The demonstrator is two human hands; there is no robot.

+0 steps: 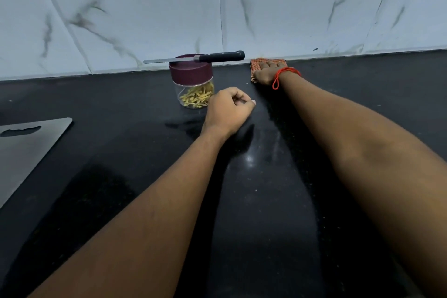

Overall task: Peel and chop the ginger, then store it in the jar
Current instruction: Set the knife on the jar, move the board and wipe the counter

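The left grip (pixel 228 110) is clenched, fingers curled into the palm with nothing seen in them, low over the black counter (pixel 266 201). Just to its left, and a little farther back, stands the clear jar (pixel 187 91), partly hidden by the knuckles. The chopped ginger (pixel 197 97) lies inside it as pale yellow strips, under a maroon lid (pixel 191 74). A knife (pixel 200 58) lies flat across that lid, its black handle pointing toward the right grip and its blade pointing away.

The right grip (pixel 267 72) is released, fingers laid out flat and pressing on an orange checked cloth (pixel 256 63) at the foot of the marbled wall (pixel 145 7). A red thread (pixel 281 75) circles its wrist. Well to the left of the left grip, at the frame's edge, lies a steel chopping board (pixel 24 150).
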